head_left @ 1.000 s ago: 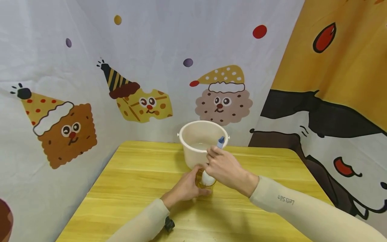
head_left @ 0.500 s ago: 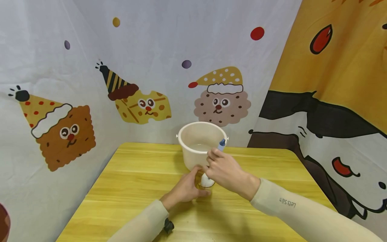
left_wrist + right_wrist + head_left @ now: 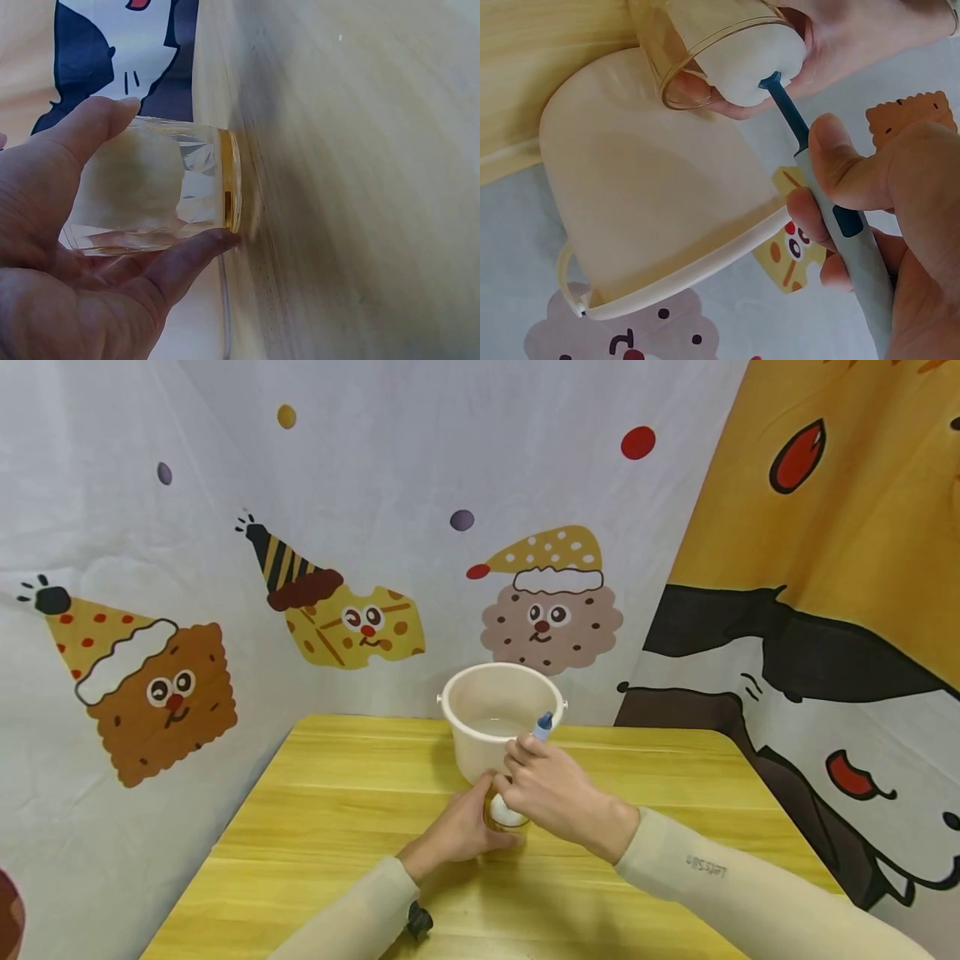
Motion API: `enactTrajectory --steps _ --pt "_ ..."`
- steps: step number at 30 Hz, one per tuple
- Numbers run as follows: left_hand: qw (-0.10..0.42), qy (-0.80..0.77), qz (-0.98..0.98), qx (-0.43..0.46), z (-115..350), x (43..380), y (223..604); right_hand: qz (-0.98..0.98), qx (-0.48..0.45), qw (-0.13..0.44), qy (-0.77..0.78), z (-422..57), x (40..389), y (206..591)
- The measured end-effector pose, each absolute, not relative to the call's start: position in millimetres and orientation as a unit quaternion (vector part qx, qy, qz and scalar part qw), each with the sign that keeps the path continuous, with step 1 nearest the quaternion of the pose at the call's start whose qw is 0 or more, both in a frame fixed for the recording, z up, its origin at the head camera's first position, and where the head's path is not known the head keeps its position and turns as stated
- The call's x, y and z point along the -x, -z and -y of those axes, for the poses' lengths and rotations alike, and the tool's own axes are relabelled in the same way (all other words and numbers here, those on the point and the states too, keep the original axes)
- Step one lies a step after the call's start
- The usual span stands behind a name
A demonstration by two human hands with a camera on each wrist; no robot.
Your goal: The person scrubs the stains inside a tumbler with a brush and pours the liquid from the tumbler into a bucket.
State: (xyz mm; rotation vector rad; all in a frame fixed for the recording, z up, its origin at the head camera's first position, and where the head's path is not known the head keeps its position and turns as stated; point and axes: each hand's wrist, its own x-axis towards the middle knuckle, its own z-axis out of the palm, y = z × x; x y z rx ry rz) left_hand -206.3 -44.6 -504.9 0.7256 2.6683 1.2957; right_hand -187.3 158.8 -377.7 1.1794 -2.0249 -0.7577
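Note:
My left hand (image 3: 457,828) grips a clear amber cup (image 3: 658,52) low over the table, fingers and thumb spread round its wall. In the left wrist view the cup's base ring (image 3: 229,180) is right at the tabletop. My right hand (image 3: 555,789) holds a sponge cup brush (image 3: 859,251) by its grey-blue handle, the thumb lying along it. The white sponge head (image 3: 742,64) sits in the cup's mouth, part of it inside and part bulging at the rim. The handle slants up from the cup, its dark blue end showing above my right hand.
A cream bucket (image 3: 472,747) stands just behind the cup, with a little cloudy water visible in its bottom. The yellow wood-grain table (image 3: 337,802) meets a cartoon-printed curtain (image 3: 390,460) at the back. A small black object (image 3: 418,921) is at my left sleeve.
The brush handle has dropped slightly and shifted left with my right hand, and the sponge head has moved a little left in the cup. My left hand stays nearly still.

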Motion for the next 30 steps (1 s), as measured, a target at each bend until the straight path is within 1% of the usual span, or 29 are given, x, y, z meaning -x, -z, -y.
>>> enactTrajectory --steps 4,11,19,26,30 --pt "0.040 -0.426 -0.871 -0.241 44.8 206.3 504.9 0.775 -0.450 0.338 0.289 -155.1 188.8 378.9" --pt "0.042 -0.427 -0.870 -0.242 44.3 207.9 507.0 0.795 -0.431 0.319 0.283 -154.7 191.3 381.1" --pt "0.044 -0.421 -0.876 -0.229 42.1 208.2 509.2 0.813 -0.414 0.313 0.265 -154.5 195.3 384.3" --pt "0.063 -0.425 -0.878 -0.212 40.6 207.9 507.2 0.820 -0.400 0.315 0.261 -159.6 197.4 383.0" --pt "0.065 -0.428 -0.876 -0.211 42.1 209.5 505.8 0.823 -0.399 0.307 0.262 -161.9 198.0 379.8"
